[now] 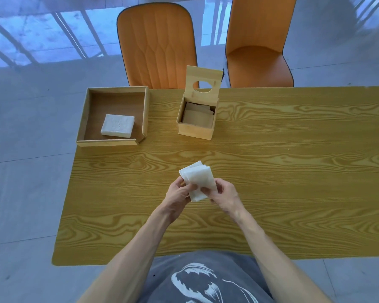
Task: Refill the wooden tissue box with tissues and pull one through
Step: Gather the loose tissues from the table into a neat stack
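Observation:
A stack of white tissues [197, 177] is held above the middle of the table by both hands. My left hand [177, 196] grips its left edge and my right hand [224, 194] pinches its lower right corner. Farther back stands the wooden tissue box [195, 127], its hinged lid [204, 84] with a round hole raised upright. Some tissues lie inside the box. A second white tissue stack [118, 125] rests in a shallow wooden tray [109, 142] at the back left.
The wood-grain table [271, 171] spreads wide to the right of the box. Two orange chairs [158, 44] stand behind its far edge. Grey tiled floor surrounds the table.

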Available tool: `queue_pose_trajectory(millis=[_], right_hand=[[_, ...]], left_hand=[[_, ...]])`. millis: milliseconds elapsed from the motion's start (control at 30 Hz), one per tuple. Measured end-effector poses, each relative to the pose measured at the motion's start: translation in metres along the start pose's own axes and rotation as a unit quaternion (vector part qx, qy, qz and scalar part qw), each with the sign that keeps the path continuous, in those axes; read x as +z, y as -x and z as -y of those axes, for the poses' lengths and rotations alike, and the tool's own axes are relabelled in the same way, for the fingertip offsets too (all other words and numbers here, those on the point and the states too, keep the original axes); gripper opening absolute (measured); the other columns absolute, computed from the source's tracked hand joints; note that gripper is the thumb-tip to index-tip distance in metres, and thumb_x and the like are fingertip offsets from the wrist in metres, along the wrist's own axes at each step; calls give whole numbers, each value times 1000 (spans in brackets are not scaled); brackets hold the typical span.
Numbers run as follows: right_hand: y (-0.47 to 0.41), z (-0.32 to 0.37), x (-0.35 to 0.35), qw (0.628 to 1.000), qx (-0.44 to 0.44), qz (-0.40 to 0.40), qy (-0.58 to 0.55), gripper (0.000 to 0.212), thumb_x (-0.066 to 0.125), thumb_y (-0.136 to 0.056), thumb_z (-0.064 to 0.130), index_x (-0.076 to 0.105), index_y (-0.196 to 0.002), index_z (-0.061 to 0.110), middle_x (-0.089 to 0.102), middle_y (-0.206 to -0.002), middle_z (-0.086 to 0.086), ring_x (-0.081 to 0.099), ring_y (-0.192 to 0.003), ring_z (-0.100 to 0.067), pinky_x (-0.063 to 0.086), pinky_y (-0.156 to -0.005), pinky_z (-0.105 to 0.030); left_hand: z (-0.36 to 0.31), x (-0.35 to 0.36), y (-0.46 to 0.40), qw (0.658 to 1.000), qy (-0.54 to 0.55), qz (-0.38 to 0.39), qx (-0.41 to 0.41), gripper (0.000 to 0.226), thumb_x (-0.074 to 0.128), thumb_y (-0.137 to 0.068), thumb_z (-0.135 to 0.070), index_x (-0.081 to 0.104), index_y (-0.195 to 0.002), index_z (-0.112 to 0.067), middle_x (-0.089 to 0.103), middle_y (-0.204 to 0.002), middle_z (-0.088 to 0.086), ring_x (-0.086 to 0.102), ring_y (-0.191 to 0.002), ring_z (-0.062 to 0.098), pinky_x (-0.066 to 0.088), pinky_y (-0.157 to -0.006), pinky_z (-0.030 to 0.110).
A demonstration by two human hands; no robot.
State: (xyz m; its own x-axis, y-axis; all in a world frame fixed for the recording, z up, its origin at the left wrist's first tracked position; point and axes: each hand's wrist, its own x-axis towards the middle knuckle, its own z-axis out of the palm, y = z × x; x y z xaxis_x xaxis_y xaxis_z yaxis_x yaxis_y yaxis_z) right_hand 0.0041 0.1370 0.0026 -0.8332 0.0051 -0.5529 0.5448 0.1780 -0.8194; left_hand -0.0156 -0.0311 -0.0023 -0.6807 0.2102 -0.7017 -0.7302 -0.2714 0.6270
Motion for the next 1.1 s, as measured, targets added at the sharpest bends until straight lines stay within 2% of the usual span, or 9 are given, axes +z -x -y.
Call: queue_pose_trajectory(millis=[167,267,400,567,667,767,833,967,1100], right_hand=[[-2,11,15,952,-153,-111,243,19,77,-79,26,74,-98,21,75,-92,7,64,-86,-14,50,-74,-30],[-3,14,25,905,-217,-156,331,22,80,-75,20,76,-96,23,76,-90,8,61,-87,-18,53,-69,-32],[-7,3,32,886,-196,-142,395,34,81,-73,28,72,-105,28,74,-98,11,62,-88,-17,51,-70,-27],[-9,1,36,918,-176,-124,334,21,77,-78,24,74,-99,26,72,-103,9,67,-91,-14,50,-74,-26],[-10,6,38,928,-181,-134,297,18,78,-80,24,74,-98,22,74,-99,8,63,-80,-9,49,-72,-25],[-13,7,37,939,-164,-106,282,32,79,-79,25,71,-110,23,72,-107,9,62,-89,-7,50,-81,-28],[-14,8,37,943,-155,-95,277,36,79,-77,23,71,-112,23,72,-109,8,65,-95,-10,51,-87,-30],[-13,9,36,951,-152,-104,248,18,78,-80,23,74,-98,23,74,-91,12,64,-77,-7,54,-76,-33],[-13,7,31,961,-135,-88,226,35,78,-80,25,68,-114,25,71,-100,10,67,-78,-11,56,-78,-33]], left_hand=[[-12,-26,7,979,-166,-55,106,43,84,-74,-13,65,-112,-16,73,-106,1,67,-92,13,52,-77,18],[-15,-45,7,933,-309,-83,166,46,81,-64,-27,65,-107,-29,66,-109,-10,62,-96,15,51,-84,28],[-18,-60,7,863,-459,-80,195,47,76,-71,-13,65,-114,-26,59,-124,-4,47,-120,17,36,-96,27],[-26,-63,5,882,-432,-64,175,31,74,-71,-15,68,-95,-32,68,-102,-14,60,-106,12,47,-92,36],[-32,-63,4,884,-425,-66,183,25,77,-71,-15,71,-91,-28,69,-91,-17,61,-99,10,45,-86,26],[-35,-67,1,861,-466,-54,195,33,77,-71,-13,70,-101,-25,67,-103,-14,56,-102,8,37,-84,13],[-35,-68,-2,862,-474,-46,175,39,77,-71,-13,69,-107,-27,67,-109,-12,57,-104,9,41,-86,21],[-39,-65,-3,873,-457,-53,163,24,76,-75,-14,71,-95,-27,70,-93,-15,64,-96,8,48,-83,27],[-41,-64,-2,872,-452,-49,179,40,76,-73,-14,67,-110,-27,68,-109,-12,59,-104,6,46,-89,26]])
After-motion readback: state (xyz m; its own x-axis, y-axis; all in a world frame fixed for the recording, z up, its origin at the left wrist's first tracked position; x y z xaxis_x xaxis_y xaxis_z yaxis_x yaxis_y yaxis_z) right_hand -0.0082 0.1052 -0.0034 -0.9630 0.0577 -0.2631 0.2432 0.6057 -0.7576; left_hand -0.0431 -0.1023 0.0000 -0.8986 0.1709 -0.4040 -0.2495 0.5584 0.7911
